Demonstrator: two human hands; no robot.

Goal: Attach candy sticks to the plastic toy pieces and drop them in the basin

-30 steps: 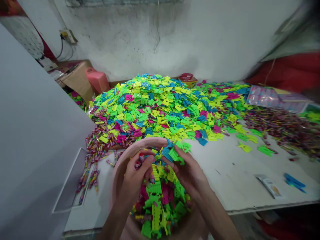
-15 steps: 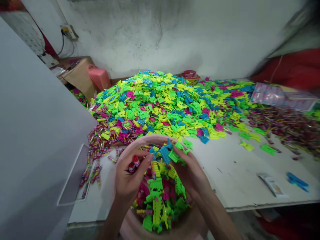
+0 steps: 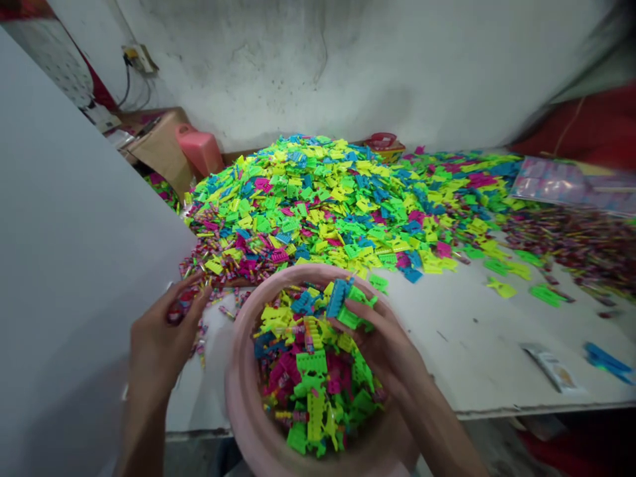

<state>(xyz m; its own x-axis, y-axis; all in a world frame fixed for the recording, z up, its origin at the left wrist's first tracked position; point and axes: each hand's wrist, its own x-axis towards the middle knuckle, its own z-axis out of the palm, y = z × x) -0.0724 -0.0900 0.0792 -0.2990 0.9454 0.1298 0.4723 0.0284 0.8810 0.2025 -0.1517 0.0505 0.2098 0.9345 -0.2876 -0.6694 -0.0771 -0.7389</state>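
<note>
A pink plastic basin (image 3: 238, 391) stands at the table's near edge, filled with neon green, yellow, magenta and blue comb-shaped plastic pieces (image 3: 313, 371). My right hand (image 3: 377, 344) rests inside its far rim, shut on green and blue pieces (image 3: 345, 305). My left hand (image 3: 163, 338) is outside the basin to the left, its fingers closed on small red wrapped sticks (image 3: 181, 306), partly hidden and blurred. A large heap of the same plastic pieces (image 3: 318, 205) rises on the white table (image 3: 472, 358) behind the basin.
A grey panel (image 3: 74, 199) rises along the left. Wrapped sticks (image 3: 576, 245) spread across the right of the table, below printed plastic sheets (image 3: 571, 185). A sachet (image 3: 554, 368) and blue pieces (image 3: 609, 361) lie near the front. A stained wall stands behind.
My left hand has moved out of the basin to the left, over the table edge, with the red sticks. The view has shifted slightly, and my right hand stays at the rim.
</note>
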